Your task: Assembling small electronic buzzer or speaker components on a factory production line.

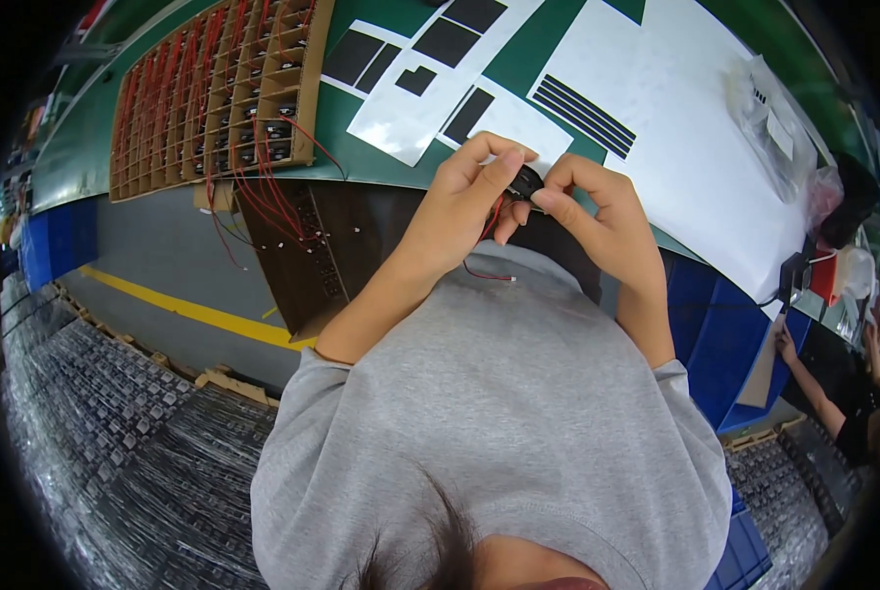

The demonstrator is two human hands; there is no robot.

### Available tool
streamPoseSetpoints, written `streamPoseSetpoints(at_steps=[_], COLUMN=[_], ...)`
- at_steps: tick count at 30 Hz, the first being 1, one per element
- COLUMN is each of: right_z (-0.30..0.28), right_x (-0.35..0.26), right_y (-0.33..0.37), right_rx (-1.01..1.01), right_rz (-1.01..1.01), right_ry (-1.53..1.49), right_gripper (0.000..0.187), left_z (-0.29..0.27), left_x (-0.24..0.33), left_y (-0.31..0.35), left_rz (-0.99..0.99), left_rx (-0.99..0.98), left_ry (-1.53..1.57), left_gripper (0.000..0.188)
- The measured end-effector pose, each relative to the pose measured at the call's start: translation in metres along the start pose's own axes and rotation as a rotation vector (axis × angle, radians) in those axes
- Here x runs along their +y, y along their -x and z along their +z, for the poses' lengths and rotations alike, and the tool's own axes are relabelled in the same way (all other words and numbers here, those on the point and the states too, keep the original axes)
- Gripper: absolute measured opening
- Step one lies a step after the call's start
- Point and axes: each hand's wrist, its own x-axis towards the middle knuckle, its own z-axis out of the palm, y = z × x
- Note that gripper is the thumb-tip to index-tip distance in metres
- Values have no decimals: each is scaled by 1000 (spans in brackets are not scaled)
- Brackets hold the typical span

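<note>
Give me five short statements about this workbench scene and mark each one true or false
1. The left hand and right hand both hold a black part. True.
2. The cardboard box stands to the person's right. False: the cardboard box is to the left.
3. Red wires hang over the box's near edge. True.
4. The shirt is green. False: the shirt is grey.
5. A plastic bag lies on the white sheet. True.

Black part (pixel 527 183), red wires (pixel 491 219)

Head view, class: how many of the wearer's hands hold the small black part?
2: the left hand grips the black part from its left, the right hand from its right. Both are visible.
</note>
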Motion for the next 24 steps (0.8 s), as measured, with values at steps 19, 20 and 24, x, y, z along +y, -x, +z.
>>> streamPoseSetpoints(at_steps=[19, 20, 24], right_z=[-1, -1, 1], right_x=[4, 2, 1], right_y=[-1, 0, -2], right_rx=[7, -6, -3], right_rz=[-16, 2, -1], right_ry=[43, 38, 55], right_gripper=[18, 17, 17], left_z=[3, 2, 1], left_x=[3, 3, 2], left_y=[-1, 0, 0], left_rz=[16, 16, -1], left_rx=[11, 10, 22], left_ry=[4, 4, 32], left_gripper=[21, 21, 21])
